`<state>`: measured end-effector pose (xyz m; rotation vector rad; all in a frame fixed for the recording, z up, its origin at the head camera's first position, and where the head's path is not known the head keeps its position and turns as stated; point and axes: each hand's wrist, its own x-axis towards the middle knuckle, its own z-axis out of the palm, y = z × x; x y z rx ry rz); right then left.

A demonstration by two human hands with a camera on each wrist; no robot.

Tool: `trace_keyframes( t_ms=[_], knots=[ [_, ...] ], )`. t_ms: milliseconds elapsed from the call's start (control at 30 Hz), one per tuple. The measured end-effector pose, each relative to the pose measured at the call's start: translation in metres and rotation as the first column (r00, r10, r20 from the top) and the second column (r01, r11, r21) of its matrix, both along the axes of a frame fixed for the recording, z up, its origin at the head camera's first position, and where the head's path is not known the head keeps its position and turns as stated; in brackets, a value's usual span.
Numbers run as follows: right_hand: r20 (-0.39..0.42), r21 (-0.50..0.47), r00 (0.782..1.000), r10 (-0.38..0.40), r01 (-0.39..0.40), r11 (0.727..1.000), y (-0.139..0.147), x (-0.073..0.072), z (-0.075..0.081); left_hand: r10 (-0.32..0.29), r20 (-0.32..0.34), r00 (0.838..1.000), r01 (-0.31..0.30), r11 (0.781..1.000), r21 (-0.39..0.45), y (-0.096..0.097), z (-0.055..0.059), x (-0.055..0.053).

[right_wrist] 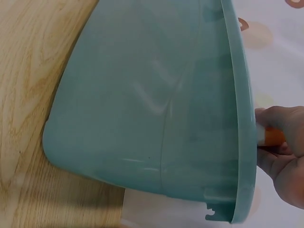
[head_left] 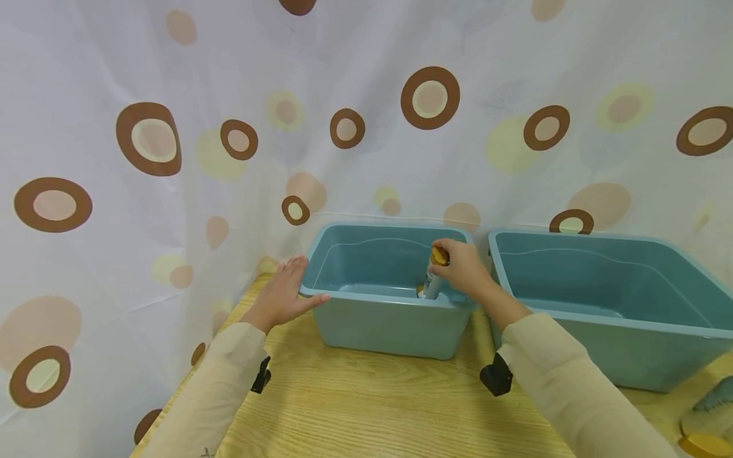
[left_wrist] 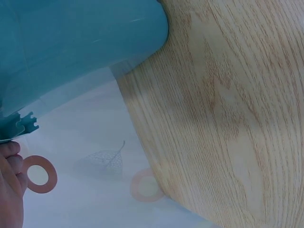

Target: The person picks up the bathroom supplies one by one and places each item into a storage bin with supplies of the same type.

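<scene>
My right hand (head_left: 465,270) pinches a small whitish bottle by its orange cap (head_left: 439,256), over the right end of a blue-green plastic bin (head_left: 389,326). The bottle (head_left: 432,284) reaches down inside the bin, and the front rim hides its lower end. In the right wrist view, the orange cap (right_wrist: 273,137) shows between thumb and fingers behind the rim. My left hand (head_left: 282,297) rests on the bin's left end, thumb stretched along the front rim and fingers fairly straight. Only some of its fingers (left_wrist: 13,164) appear in the left wrist view.
A second blue-green bin (head_left: 607,343) stands close on the right. At the lower right a clear jar with a yellow lid (head_left: 705,444) is partly cut off. Both bins stand on a wood-grain table (head_left: 366,407), before a patterned curtain (head_left: 366,172).
</scene>
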<state>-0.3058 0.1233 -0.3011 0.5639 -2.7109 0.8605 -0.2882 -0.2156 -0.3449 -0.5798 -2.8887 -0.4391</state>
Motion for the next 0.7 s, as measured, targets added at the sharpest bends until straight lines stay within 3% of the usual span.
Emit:
trace_keyframes(
  t_ms=[500,700],
  knots=[
    [0.135,0.102,0.991,0.012,-0.026,0.994,-0.014,-0.01,-0.008,-0.006,-0.012,1.0,0.006,1.0,0.004,-0.002,-0.003,-0.002],
    [0.109,0.174,0.992,0.067,-0.086,0.981,-0.015,-0.013,-0.012,-0.002,-0.006,1.0,0.002,1.0,0.002,-0.002,-0.003,-0.003]
  ],
)
